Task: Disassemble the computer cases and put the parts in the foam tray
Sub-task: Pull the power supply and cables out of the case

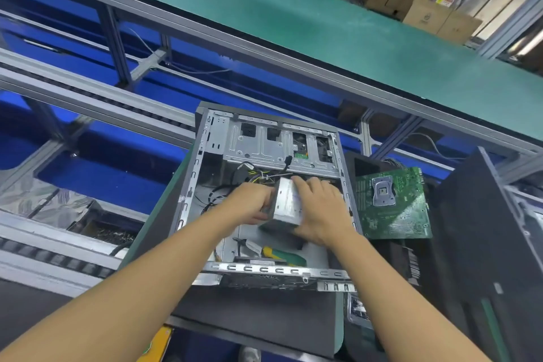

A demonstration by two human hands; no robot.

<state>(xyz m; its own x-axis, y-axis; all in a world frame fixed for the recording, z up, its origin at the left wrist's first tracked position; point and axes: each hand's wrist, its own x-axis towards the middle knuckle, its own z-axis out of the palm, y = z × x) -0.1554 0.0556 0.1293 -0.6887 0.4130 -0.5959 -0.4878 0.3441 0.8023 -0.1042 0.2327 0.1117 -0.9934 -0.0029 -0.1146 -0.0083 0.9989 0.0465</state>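
The long green worktop (293, 23) runs across the scene beyond the open computer case (191, 185), which lies on its side with the open face up and its drive cage (264, 144) at the far end. Just right of the case is a black tray (382, 250), which I take for the foam tray; a green motherboard (393, 206) already lies on it, flat, close to the case's right wall.

In the middle of the case is the silver power supply box (286, 203), tipped up off the case floor instead of lying flat. Its long axis seems to run near to far, along the length of the case, pointing at the drive cage. The left hand (252, 200) grips the box's left side with fingers curled round it. The right hand (320, 209) is laid over the right side and top, fingers wrapped on the far upper edge. Both hands hold the box between them.

A bundle of cables (258, 173) sits between the box's far end and the drive cage; whether it is tied to the box I cannot tell. A yellow-and-green screwdriver (282, 254) lies on the case floor, on the near side of the box.

The tray lies to the right of the hands, so the box would have to rise over the case's right wall and travel rightward. The right hand is the nearer one to the tray and would likely lead, with the cables the probable snag.
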